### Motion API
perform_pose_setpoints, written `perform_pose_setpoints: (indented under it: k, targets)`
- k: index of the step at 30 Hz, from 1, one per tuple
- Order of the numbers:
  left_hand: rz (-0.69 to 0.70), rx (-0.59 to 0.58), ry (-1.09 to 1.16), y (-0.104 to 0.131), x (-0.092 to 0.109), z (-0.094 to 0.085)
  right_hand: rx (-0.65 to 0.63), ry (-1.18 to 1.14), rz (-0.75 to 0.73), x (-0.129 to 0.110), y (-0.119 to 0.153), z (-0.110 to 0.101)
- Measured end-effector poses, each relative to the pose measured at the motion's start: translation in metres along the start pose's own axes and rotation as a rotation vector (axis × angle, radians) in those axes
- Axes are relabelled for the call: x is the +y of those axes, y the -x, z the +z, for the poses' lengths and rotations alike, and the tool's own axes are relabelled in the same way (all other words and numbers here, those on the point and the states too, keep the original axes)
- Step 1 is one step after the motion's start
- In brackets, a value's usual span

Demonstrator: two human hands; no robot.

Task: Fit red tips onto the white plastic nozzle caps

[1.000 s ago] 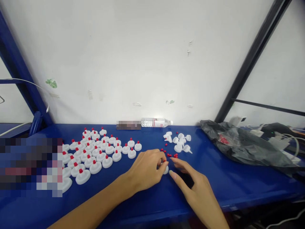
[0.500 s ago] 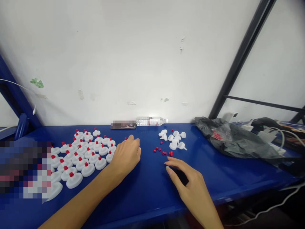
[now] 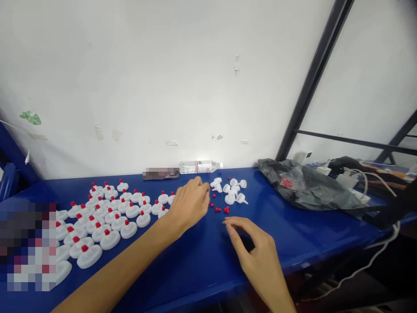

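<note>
My left hand (image 3: 190, 203) is over the table, back upward, just right of the white caps with red tips (image 3: 110, 238). Its fingers curl down and away, so what they hold, if anything, is hidden. Lower right, my right hand (image 3: 256, 245) has its thumb and index finger curved towards each other with a small gap; I see nothing between them. Just beyond its fingertips lie several small red tips (image 3: 226, 210). Behind these is a loose group of white spouted caps (image 3: 230, 199) without red tips.
A clear plastic bottle (image 3: 200, 167) lies along the wall beside a dark phone-like object (image 3: 161, 174). At right, a dark plastic bag (image 3: 309, 187) carries a small clear bag of red pieces (image 3: 286, 181). White cables (image 3: 368, 182) lie beyond it. The blue table (image 3: 202, 269) has its edge near me.
My left hand has moved right, away from the rows of red-tipped caps. My right thumb and index finger have drawn closer together. The whole view has shifted slightly to the right.
</note>
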State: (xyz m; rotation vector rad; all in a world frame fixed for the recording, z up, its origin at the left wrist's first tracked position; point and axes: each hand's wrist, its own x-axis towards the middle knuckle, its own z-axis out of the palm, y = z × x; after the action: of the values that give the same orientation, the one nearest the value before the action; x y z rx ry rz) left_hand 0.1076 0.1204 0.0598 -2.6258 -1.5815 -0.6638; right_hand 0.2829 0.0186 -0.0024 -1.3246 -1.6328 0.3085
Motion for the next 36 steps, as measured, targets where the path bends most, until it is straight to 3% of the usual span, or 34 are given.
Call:
perform_pose_setpoints:
  k: [6,11,19,24,29,33,36]
  targets:
    - [0.034,-0.074,0.163,-0.055,0.028,0.032,0.064,-0.042,0.024,0.002,0.001,-0.001]
    - [0.010,-0.124,0.251,-0.069,0.034,0.046,0.085,-0.077,0.038,0.004,0.002,0.000]
    - [0.007,-0.126,0.479,-0.051,0.022,0.004,0.150,-0.148,0.072,0.006,0.000,0.002]
    - [0.047,-0.338,0.775,-0.018,0.024,-0.004,0.114,-0.151,0.087,0.006,-0.001,0.005]
    - [0.014,-0.496,1.079,-0.003,0.025,0.001,0.207,-0.141,0.114,0.010,-0.002,0.004]
    - [0.073,-0.507,1.020,-0.005,0.022,-0.002,0.131,-0.214,0.148,0.011,-0.003,0.001]
    - [0.104,-0.354,0.597,-0.005,0.017,-0.003,0.063,-0.221,0.203,0.008,-0.002,-0.001]
